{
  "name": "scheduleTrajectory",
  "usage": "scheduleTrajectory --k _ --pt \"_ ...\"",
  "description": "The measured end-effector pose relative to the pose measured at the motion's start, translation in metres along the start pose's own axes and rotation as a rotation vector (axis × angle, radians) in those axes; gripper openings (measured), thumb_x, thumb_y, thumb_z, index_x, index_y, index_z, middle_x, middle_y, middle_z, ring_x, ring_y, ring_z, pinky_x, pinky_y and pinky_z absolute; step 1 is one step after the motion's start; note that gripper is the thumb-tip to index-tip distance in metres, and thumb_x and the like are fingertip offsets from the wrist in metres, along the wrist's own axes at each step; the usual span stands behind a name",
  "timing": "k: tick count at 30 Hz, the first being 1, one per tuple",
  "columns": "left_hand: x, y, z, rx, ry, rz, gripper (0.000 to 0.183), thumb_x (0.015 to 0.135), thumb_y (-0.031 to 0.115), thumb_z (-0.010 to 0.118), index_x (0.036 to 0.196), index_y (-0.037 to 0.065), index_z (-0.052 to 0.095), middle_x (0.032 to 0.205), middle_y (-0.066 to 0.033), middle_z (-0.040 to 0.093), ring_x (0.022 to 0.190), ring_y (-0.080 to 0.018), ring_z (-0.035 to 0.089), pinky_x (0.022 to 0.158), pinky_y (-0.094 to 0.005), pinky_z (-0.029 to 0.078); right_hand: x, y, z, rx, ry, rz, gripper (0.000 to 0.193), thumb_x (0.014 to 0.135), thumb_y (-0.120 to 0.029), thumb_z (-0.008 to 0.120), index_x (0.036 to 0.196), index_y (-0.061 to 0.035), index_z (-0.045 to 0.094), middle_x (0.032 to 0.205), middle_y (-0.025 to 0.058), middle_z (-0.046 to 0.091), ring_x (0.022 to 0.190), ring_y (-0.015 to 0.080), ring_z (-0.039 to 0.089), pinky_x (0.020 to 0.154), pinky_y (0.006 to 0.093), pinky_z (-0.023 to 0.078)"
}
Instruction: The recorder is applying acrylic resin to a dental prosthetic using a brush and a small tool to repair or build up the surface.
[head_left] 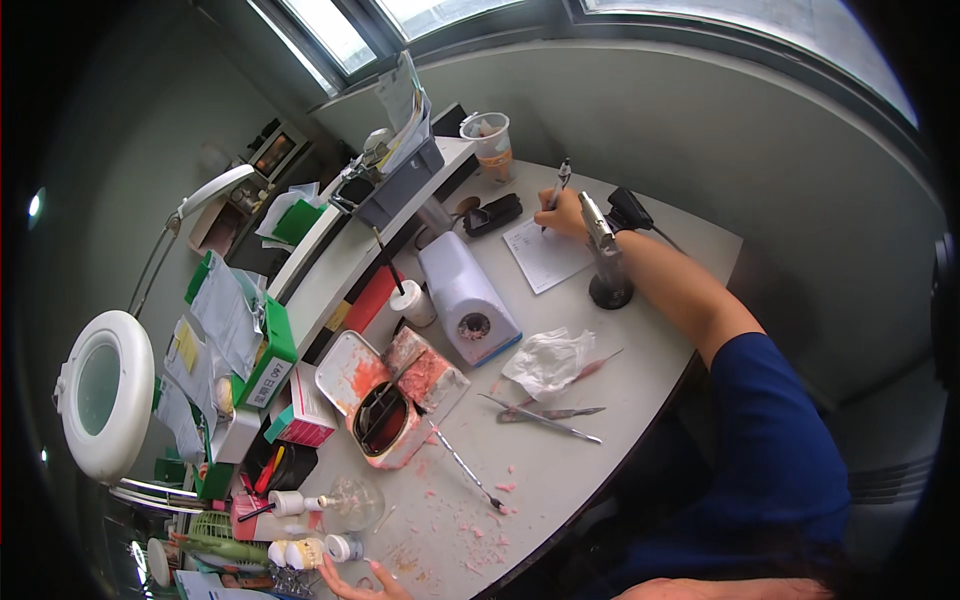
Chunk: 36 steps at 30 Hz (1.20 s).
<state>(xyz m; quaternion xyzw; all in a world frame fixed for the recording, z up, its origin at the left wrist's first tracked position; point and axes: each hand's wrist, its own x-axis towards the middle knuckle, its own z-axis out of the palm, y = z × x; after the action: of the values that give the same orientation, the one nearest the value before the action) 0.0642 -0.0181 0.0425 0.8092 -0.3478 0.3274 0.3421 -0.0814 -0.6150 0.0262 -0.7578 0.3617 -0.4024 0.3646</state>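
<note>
My right hand (pixel 567 214) grips a pen (pixel 562 177) over a white sheet of paper (pixel 547 262) with some writing on it, on the far right of the table. A silver upright device (pixel 601 240) on a black round base stands in front of my wrist and hides part of it. At the lower edge my left hand (pixel 362 586) is only partly in view, fingers apart. Its fingertips are close to a dental cast (pixel 302 553) and a small white jar (pixel 343 547); whether they touch the cast I cannot tell.
A white box-shaped machine (pixel 465 295) stands mid-table. Around it are a crumpled tissue (pixel 549 363), metal hand tools (pixel 545 415), a pot of dark red material (pixel 388 425), a brush (pixel 465 467) and pink shavings (pixel 470 530). A magnifier lamp (pixel 137 400) and green bins (pixel 265 340) stand left.
</note>
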Motion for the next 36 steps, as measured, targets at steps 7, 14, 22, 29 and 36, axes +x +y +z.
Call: scheduleTrajectory --k 7,14,22,29,36 --pt "0.005 0.010 -0.001 0.014 -0.012 -0.034 0.069 0.084 0.017 0.058 0.139 -0.005 0.022 0.136 -0.0231 0.040 0.129 -0.0352 0.036 0.109 -0.0460 0.024 -0.001 -0.002 -0.001 0.017 -0.005 -0.010 0.022 0.067 -0.017 0.064 0.065 0.0013 0.051 0.055 0.0141 0.051 0.053 0.0215 0.050 0.053 0.0356 0.042" --pt "0.014 0.021 -0.001 0.071 0.093 0.131 0.065 0.081 0.025 0.069 0.128 -0.009 0.039 0.122 -0.0259 0.049 0.113 -0.0388 0.048 0.099 -0.0461 0.035 -0.001 -0.001 -0.002 -0.050 -0.012 -0.036 0.022 0.067 -0.017 0.064 0.065 0.0007 0.051 0.055 0.0145 0.051 0.053 0.0226 0.050 0.054 0.0359 0.041" --pt "-0.002 -0.001 -0.001 0.011 0.003 -0.002 0.070 0.084 0.018 0.058 0.139 -0.005 0.021 0.136 -0.0229 0.040 0.130 -0.0350 0.036 0.109 -0.0461 0.025 0.009 0.010 -0.006 -0.039 0.019 0.001 0.020 0.068 -0.016 0.064 0.066 0.0000 0.052 0.055 0.0126 0.051 0.056 0.0214 0.054 0.056 0.0351 0.043" --pt "0.009 0.018 -0.004 0.090 0.071 0.065 0.065 0.083 0.022 0.066 0.131 -0.008 0.035 0.125 -0.0253 0.047 0.116 -0.0374 0.046 0.100 -0.0456 0.034 0.010 0.018 -0.019 0.003 -0.032 -0.011 0.021 0.069 -0.015 0.066 0.066 0.0005 0.053 0.059 0.0120 0.053 0.060 0.0195 0.056 0.057 0.0342 0.044" --pt "0.009 0.017 -0.003 0.078 0.081 0.090 0.067 0.082 0.023 0.069 0.131 -0.008 0.036 0.123 -0.0259 0.049 0.113 -0.0378 0.049 0.099 -0.0454 0.036 0.004 0.008 -0.015 0.028 -0.056 -0.003 0.020 0.068 -0.016 0.065 0.067 0.0008 0.055 0.060 0.0135 0.055 0.060 0.0227 0.057 0.058 0.0349 0.045"
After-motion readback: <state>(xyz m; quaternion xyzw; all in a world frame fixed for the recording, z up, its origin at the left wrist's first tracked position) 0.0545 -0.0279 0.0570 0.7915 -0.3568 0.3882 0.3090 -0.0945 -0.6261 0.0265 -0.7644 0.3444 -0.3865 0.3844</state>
